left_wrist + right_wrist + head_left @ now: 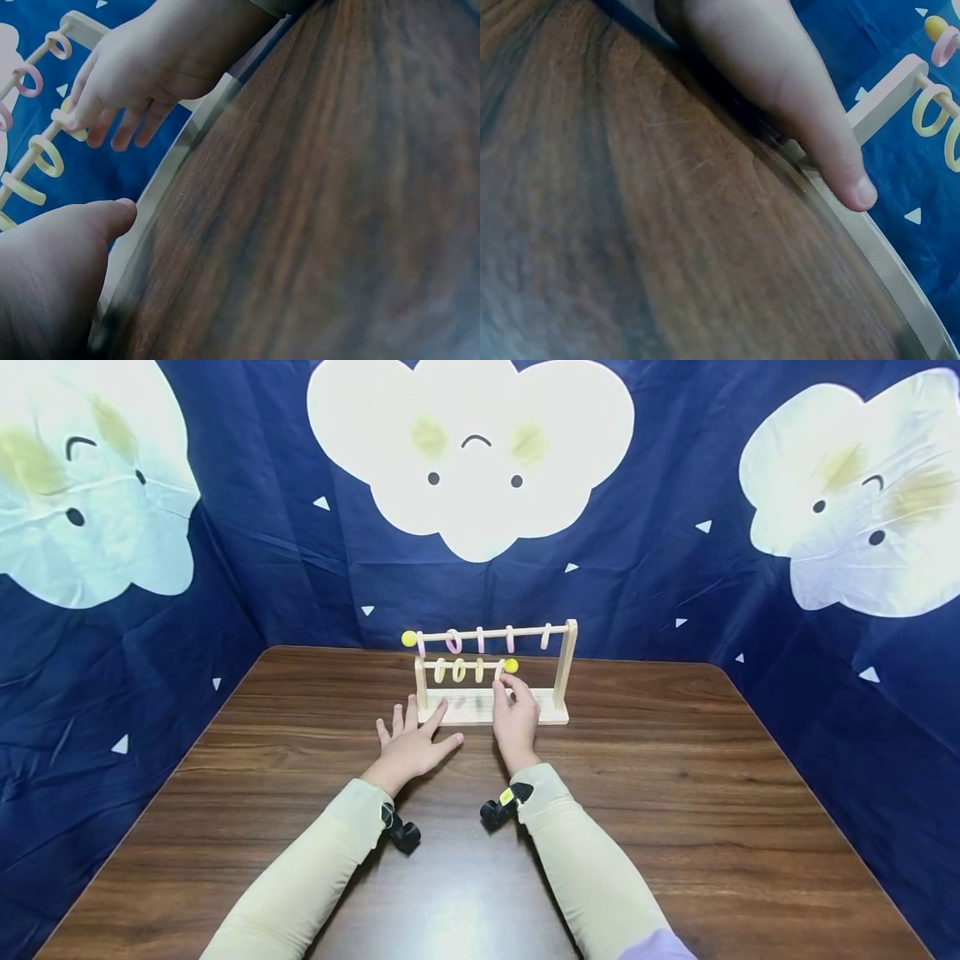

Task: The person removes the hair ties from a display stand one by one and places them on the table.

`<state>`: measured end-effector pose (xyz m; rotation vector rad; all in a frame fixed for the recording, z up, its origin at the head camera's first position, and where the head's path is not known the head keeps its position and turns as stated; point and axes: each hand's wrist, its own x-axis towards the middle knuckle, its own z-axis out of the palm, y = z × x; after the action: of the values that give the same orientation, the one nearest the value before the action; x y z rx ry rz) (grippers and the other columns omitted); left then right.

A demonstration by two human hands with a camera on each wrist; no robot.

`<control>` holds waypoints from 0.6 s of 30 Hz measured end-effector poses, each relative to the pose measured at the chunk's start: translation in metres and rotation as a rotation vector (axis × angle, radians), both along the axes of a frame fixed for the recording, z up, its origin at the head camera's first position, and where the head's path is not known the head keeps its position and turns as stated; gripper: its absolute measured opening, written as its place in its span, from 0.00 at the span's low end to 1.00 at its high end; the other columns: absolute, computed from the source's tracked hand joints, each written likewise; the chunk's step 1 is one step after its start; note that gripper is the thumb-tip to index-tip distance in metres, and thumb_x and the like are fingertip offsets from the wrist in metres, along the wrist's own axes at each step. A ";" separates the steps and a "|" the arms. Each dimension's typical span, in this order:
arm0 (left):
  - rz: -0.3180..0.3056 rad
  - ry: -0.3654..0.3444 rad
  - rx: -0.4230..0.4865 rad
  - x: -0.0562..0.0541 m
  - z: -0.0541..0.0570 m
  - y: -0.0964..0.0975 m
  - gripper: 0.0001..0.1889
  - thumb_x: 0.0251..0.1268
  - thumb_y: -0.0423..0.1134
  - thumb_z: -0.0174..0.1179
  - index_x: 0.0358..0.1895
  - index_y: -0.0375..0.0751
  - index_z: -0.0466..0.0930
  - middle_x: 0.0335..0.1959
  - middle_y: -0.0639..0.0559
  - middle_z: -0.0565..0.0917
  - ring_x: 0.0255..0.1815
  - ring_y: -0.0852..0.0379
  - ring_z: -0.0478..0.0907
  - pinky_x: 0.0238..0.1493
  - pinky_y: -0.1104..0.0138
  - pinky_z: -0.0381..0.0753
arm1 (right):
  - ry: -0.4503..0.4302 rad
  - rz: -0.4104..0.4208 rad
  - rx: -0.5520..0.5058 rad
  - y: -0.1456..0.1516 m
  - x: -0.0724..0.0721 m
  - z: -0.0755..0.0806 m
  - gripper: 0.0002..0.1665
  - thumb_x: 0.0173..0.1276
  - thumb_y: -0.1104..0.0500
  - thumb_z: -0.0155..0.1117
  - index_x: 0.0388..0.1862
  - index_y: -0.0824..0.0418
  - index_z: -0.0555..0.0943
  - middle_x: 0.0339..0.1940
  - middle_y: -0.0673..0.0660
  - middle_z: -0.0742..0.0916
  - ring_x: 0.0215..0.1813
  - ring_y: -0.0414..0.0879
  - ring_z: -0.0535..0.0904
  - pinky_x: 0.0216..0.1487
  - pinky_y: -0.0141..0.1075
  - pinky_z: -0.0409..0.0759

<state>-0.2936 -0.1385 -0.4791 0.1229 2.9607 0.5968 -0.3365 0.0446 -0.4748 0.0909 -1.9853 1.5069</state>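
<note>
A pale wooden two-rod stand [561, 672] with rings stands toward the back of the table. My right hand [516, 718] is at the lower rod's right end, by a yellow ball [511, 666]. Its thumb and index finger pinch a cream ring [61, 118] around that rod, seen in the left wrist view. Several yellow rings [459, 671] hang further left on the same rod. My left hand [411, 750], fingers spread and holding nothing, lies at the stand's front left, its index fingertip overlapping the base [468, 717]. The right wrist view catches the left thumb [840, 169] beside the base.
On the upper rod hang several pink rings [481, 640] and a cream ring [546, 636] near the right post; another yellow ball [408, 639] caps its left end. A dark wood table [660, 810] holds the stand. Blue cloth [667, 585] with white clouds surrounds it.
</note>
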 end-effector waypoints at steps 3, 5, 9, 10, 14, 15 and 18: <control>-0.002 0.015 0.002 0.002 0.002 0.001 0.42 0.69 0.76 0.38 0.82 0.68 0.44 0.82 0.34 0.30 0.80 0.29 0.26 0.68 0.30 0.20 | 0.000 -0.007 -0.022 0.002 0.001 0.002 0.09 0.73 0.61 0.65 0.47 0.64 0.86 0.47 0.60 0.89 0.54 0.55 0.84 0.60 0.51 0.79; -0.004 0.029 0.002 0.005 0.005 0.001 0.41 0.70 0.75 0.40 0.82 0.67 0.45 0.82 0.33 0.32 0.80 0.29 0.28 0.69 0.29 0.21 | -0.005 -0.014 -0.034 0.003 0.003 0.003 0.09 0.73 0.61 0.64 0.47 0.64 0.86 0.47 0.60 0.89 0.55 0.56 0.84 0.60 0.52 0.79; -0.004 0.041 -0.005 0.006 0.005 0.000 0.41 0.71 0.74 0.40 0.82 0.66 0.45 0.82 0.33 0.32 0.80 0.29 0.28 0.68 0.29 0.20 | -0.028 -0.039 -0.045 0.005 0.004 0.005 0.10 0.74 0.60 0.63 0.48 0.64 0.85 0.49 0.60 0.89 0.56 0.56 0.83 0.62 0.52 0.77; -0.006 0.042 -0.007 0.006 0.004 0.000 0.41 0.71 0.73 0.40 0.82 0.66 0.45 0.82 0.33 0.33 0.80 0.29 0.28 0.68 0.30 0.20 | -0.031 -0.050 -0.047 0.006 0.004 0.004 0.10 0.75 0.60 0.63 0.48 0.64 0.85 0.49 0.60 0.89 0.56 0.56 0.83 0.62 0.52 0.77; -0.004 0.043 -0.011 0.006 0.004 0.000 0.41 0.71 0.73 0.41 0.82 0.66 0.45 0.82 0.34 0.33 0.81 0.30 0.27 0.69 0.30 0.20 | -0.034 -0.092 -0.050 0.009 0.003 0.003 0.10 0.75 0.59 0.62 0.48 0.63 0.85 0.49 0.59 0.88 0.56 0.55 0.82 0.61 0.48 0.77; -0.004 0.045 -0.011 0.006 0.003 0.000 0.41 0.71 0.73 0.41 0.82 0.66 0.45 0.82 0.34 0.33 0.81 0.30 0.27 0.69 0.30 0.20 | -0.030 -0.100 -0.052 0.009 0.002 0.003 0.10 0.75 0.60 0.62 0.48 0.63 0.85 0.49 0.59 0.88 0.56 0.54 0.82 0.61 0.48 0.77; -0.002 0.044 -0.014 0.006 0.003 0.001 0.41 0.71 0.73 0.41 0.82 0.66 0.45 0.82 0.34 0.34 0.81 0.30 0.28 0.68 0.30 0.19 | -0.011 -0.112 -0.063 0.012 0.001 0.001 0.10 0.75 0.60 0.63 0.48 0.63 0.85 0.48 0.59 0.88 0.55 0.53 0.82 0.60 0.47 0.78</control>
<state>-0.2876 -0.1378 -0.4764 0.1389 3.0064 0.5803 -0.3357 0.0562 -0.4734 -0.0543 -1.9171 1.4987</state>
